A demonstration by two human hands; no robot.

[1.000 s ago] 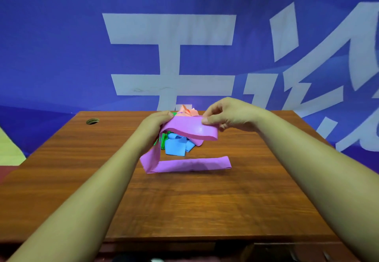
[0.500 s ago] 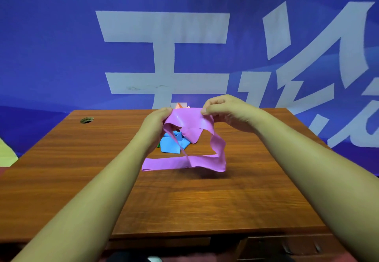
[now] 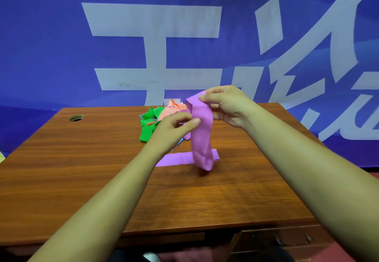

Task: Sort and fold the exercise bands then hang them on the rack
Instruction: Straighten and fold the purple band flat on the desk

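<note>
Two pinches hold the long purple rubber band [image 3: 202,138] centre-frame, right hand [image 3: 227,105] above left hand [image 3: 174,127], likely straightening it for folding.

The brown wooden desk [image 3: 82,179] in front of me has a round cable hole [image 3: 76,117] near its far left corner. Toward the far edge lies a loose heap: a green band [image 3: 148,127], an orange band [image 3: 174,109] behind it, and a sliver of blue band [image 3: 180,141] at the near side. Just nearer to me, one stretch of the purple band [image 3: 178,159] lies flat on the wood — the rest rises off it.
</note>
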